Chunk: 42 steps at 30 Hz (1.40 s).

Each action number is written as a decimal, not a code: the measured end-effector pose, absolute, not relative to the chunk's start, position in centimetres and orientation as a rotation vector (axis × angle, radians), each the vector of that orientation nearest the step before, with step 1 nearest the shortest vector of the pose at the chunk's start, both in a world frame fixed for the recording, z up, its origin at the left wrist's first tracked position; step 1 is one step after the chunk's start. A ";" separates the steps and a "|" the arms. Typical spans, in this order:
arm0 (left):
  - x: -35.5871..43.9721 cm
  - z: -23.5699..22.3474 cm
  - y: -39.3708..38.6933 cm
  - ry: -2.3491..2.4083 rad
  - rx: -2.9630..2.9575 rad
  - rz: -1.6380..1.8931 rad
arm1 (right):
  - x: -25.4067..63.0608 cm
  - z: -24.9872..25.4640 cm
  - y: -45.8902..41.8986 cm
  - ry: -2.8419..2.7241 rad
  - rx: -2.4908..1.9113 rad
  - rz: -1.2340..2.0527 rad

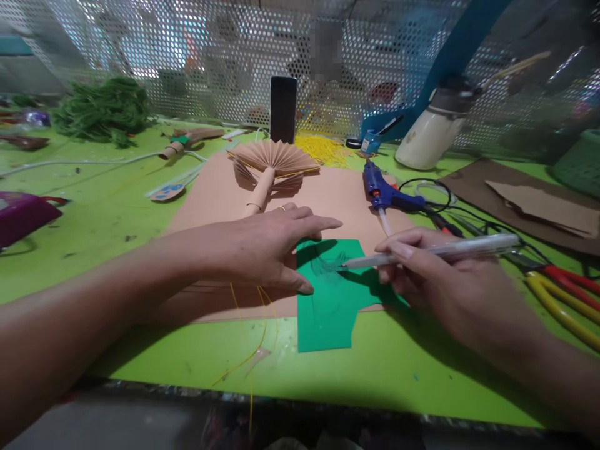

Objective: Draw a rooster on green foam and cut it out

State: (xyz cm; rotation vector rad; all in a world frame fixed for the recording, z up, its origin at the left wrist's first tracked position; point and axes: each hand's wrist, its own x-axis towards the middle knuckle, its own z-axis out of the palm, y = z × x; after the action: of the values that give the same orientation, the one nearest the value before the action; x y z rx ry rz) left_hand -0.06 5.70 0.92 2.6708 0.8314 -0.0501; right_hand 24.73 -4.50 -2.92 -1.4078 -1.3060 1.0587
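Note:
A piece of green paper (325, 325) with dark scribbled lines lies over the front of a large light-brown sheet (337, 187). My left hand (262, 250) rests on the green paper's left edge, thumb and fingers spread. In my right hand (435, 281) is a clear-barrelled pen (459, 247), its tip touching the drawn lines. Beyond my left hand is a pleated brown paper fan shape (276, 159) with a rolled paper stem (262, 189). Yellow strands (265, 319) hang from under my left hand towards the table edge.
A blue glue gun (387, 192) lies right of centre, near red-and-yellow-handled pliers (553, 294). A phone (283, 109) stands upright at the back, by yellow strands (323, 150). Green strands (103, 109) are heaped back left; a white bottle (429, 134) stands back right, before a perforated metal screen (197, 56).

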 end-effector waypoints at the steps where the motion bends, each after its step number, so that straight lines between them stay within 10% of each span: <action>1: 0.0 1.0 5.7 0.831 2.672 -0.051 | 24.6 -2.8 -4.6 -1.326 -1.392 1.069; 42: 0.3 1.1 5.5 0.858 2.697 -0.088 | 23.4 -1.8 -5.5 -1.679 -1.473 0.901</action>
State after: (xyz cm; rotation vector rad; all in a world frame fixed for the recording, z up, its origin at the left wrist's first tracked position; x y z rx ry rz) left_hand 0.33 5.49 1.10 2.6972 0.8577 -0.0877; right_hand 23.37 -5.54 -1.77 -1.4730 -1.6788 0.9009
